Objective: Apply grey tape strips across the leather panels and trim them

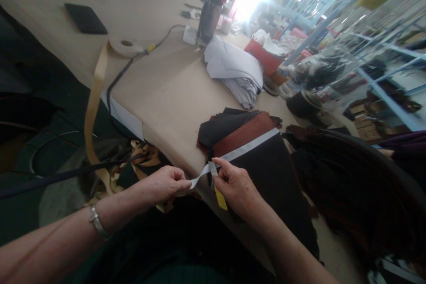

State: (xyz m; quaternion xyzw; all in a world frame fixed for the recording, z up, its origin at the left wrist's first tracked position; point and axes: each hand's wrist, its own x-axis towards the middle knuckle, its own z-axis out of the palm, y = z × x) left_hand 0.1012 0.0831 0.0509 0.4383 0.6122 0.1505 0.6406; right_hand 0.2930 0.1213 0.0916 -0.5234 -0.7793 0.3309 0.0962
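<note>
My left hand (169, 181) is closed in a pinch on the free end of a narrow white tape strip (253, 144). From there the strip runs slightly slack, then lies flat across a stack of black fabric pieces (269, 182) at the table edge. My right hand (237, 185) grips a yellow-handled cutter (220, 199), its flat metallic blade upright against the strip at the stack's near edge. Rust-brown fabric pieces (233, 136) show just beyond the strip. Whether the blade has cut into the strip cannot be made out.
A tape roll (136, 49) lies on the table (159, 93), with a tan band (91, 115) hanging off the edge. Behind are a dark bottle (210, 15), a stack of white pieces (236, 69) and a black slab (85, 18). Dark fabric (349, 191) is piled at right.
</note>
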